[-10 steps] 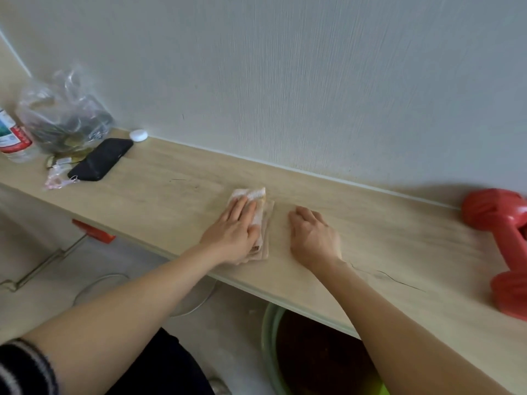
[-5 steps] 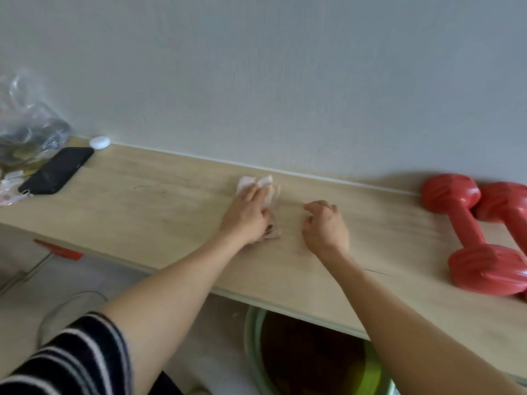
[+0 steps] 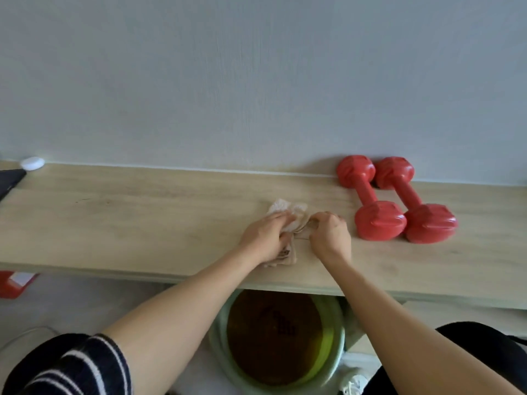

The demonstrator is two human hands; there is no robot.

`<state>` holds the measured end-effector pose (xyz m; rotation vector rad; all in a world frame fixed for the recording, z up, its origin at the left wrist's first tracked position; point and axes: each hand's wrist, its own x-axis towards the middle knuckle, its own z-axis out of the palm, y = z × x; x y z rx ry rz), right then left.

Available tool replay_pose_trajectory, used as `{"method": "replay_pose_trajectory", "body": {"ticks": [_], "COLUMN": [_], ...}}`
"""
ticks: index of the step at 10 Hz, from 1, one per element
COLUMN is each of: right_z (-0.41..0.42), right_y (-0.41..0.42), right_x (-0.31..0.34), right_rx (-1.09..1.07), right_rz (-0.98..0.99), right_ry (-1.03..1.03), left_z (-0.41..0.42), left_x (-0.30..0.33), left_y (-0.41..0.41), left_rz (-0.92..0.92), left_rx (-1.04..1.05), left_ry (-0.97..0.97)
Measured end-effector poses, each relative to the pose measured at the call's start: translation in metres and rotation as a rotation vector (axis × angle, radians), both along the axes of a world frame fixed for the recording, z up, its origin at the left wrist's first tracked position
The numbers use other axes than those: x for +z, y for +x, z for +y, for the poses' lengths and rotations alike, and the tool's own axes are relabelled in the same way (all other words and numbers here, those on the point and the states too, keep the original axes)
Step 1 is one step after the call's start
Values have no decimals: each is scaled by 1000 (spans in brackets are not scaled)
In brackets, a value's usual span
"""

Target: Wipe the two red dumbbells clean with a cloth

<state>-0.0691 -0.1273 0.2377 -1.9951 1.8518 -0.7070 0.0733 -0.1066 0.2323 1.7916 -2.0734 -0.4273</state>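
Head view: cloth (image 3: 288, 212), crumpled, on the wooden shelf (image 3: 142, 218) near its middle. Left hand (image 3: 265, 238) lies on the cloth, fingers curled into it, grasping it. Right hand (image 3: 330, 235) pinches the cloth's right edge. Two red dumbbells (image 3: 396, 198) lie side by side, touching, just right of the right hand, far ends against the wall. Green basin (image 3: 328, 334) sits below the shelf's near edge.
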Motion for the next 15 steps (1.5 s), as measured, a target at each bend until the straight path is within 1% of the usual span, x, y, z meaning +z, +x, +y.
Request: {"method": "replay_pose_trajectory", "body": {"ticks": [2, 3, 4, 5, 6, 7, 8, 9, 10, 11, 12, 13, 14, 15], "right_z": [34, 54, 74, 95, 115, 135, 144, 141, 134, 122, 108, 97, 90, 88], "right_y": [-21, -29, -34, -41, -49, -52, -50, -51, -47, -39, -35, -34, -35, -36], "right_x": [-1, -1, 0, -1, -5, -18, -42, -71, -98, -124, -145, -158, -164, -166], "right_rx": [8, 20, 15, 22, 50, 127, 176, 179, 153, 146, 141, 143, 147, 159], "right_rz": [-57, -88, -133, -127, -133, -55, 13, 73, 97, 107, 127, 109, 79, 79], "right_ry": [-6, -39, -64, -66, -131, -188, -106, 33, 137, 233, 287, 329, 341, 378], "left_z": [38, 62, 88, 117, 144, 163, 168, 163, 152, 140, 124, 111, 106, 107], "left_x": [7, 9, 12, 11, -2, -29, -55, -74, -99, -126, -155, -170, -179, -183], "left_y": [-21, -31, -38, -44, -48, -48, -41, -31, -22, -21, -22, -24, -21, -14], "left_rz": [-16, 36, 48, 106, 163, 84, 116, 153, 155, 158, 222, 268, 281, 248], "left_rx": [-2, -7, -13, -14, -41, -75, -7, 73, 161, 225, 285, 335, 363, 406], "left_ry": [4, 0, 26, 31, 81, 179, 198, 195, 201, 264, 318, 371, 422, 453]}}
